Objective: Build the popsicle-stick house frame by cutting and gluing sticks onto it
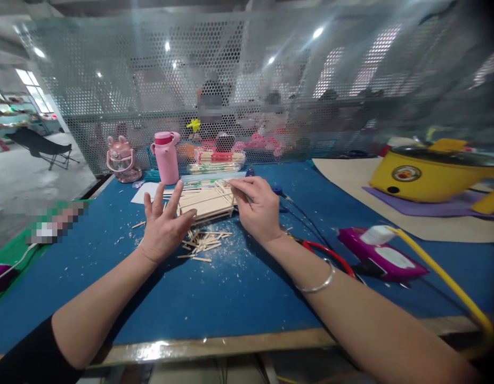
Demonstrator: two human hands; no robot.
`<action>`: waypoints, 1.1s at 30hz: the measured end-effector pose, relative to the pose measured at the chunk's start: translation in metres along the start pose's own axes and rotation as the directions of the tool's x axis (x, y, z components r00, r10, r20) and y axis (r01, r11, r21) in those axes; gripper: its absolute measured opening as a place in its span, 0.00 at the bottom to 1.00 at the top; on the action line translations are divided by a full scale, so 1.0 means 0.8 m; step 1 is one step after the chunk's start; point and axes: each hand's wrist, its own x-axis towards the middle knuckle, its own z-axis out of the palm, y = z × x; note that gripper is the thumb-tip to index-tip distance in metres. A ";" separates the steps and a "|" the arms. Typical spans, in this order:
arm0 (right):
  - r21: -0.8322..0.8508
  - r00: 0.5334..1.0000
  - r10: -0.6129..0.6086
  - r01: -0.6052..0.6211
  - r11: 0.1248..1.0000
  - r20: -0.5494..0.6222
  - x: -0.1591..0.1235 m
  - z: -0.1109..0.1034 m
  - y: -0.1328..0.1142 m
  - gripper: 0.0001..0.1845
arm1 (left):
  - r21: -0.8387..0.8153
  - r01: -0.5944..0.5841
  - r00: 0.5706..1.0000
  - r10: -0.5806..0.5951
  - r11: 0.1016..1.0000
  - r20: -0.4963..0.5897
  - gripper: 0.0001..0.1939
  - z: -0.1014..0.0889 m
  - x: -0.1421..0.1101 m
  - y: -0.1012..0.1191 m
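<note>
A small model (202, 204) built of thin wooden sticks, like a tiny bed or bench, stands on the blue table between my hands. My left hand (162, 226) is open with fingers spread, its thumb at the model's left front edge. At the model's right end, my right hand (258, 207) is closed in a pinch by the raised stick frame (225, 192). What lies between those fingertips is too small to make out. Cut stick pieces (204, 242) lie in a loose pile in front of the model, among pale crumbs.
Behind the model are bundled sticks (218, 160), a pink bottle (167, 160) and a pink jug (123, 160). Red-handled pliers (330, 255) lie under my right forearm. A purple power strip (385, 256) with a yellow cord and a yellow pot (426, 173) stand right. A perforated screen (151, 96) backs the table.
</note>
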 end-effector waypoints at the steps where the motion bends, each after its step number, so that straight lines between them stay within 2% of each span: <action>1: 0.007 1.000 0.008 -0.008 1.000 0.012 0.000 0.000 -0.002 0.10 | 0.005 0.019 0.999 -0.019 1.000 0.029 0.08 0.001 0.000 0.001; 5: 0.002 0.998 0.036 -0.036 0.999 0.056 -0.001 0.000 -0.005 0.11 | -0.060 0.136 0.982 -0.127 0.989 0.140 0.06 0.001 -0.001 0.000; 8: -0.008 0.995 0.063 -0.063 0.998 0.080 -0.001 -0.001 -0.005 0.12 | -0.076 0.196 0.972 -0.183 0.978 0.150 0.06 -0.002 -0.002 -0.002; 14: 0.001 0.991 0.078 -0.078 0.997 0.111 -0.002 0.001 -0.008 0.11 | -0.100 0.235 0.961 -0.216 0.967 0.173 0.07 -0.001 -0.002 -0.003; 20: 0.012 0.995 0.034 -0.035 0.999 0.091 -0.002 0.002 -0.009 0.11 | -0.098 0.214 0.965 -0.195 0.972 0.176 0.08 0.001 -0.002 -0.004; 26: -0.020 0.992 0.069 -0.067 0.998 0.107 -0.002 0.001 -0.007 0.11 | -0.143 0.235 0.970 -0.223 0.962 0.093 0.05 -0.005 -0.004 -0.011; 29: 0.006 0.992 0.061 -0.062 0.998 0.113 -0.002 0.001 -0.008 0.12 | -0.100 0.221 0.971 -0.209 0.970 0.119 0.03 -0.007 -0.004 -0.008; 33: 0.012 0.989 0.066 -0.068 0.998 0.134 -0.001 0.000 -0.013 0.12 | -0.065 0.197 0.973 -0.186 0.978 0.138 0.06 -0.005 -0.005 -0.001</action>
